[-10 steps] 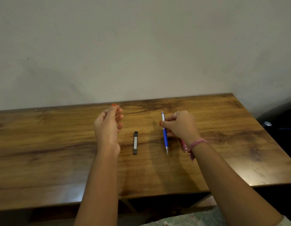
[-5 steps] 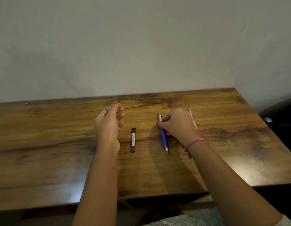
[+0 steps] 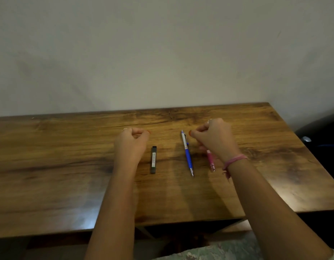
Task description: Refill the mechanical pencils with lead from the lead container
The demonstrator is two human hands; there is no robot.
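while both forearms reach out over the wooden worktop [image 3: 68, 184], the left hand [image 3: 131, 142] hovers with its fingers curled into a loose fist, holding nothing that shows. just to its right lies the dark lead container [image 3: 153, 160], flat on the wood. the right hand [image 3: 215, 139] is curled too, seemingly empty, though its palm is hidden. the blue pencil [image 3: 187, 153] lies just left of it, and the pink pencil [image 3: 210, 160] pokes out beneath its wrist.
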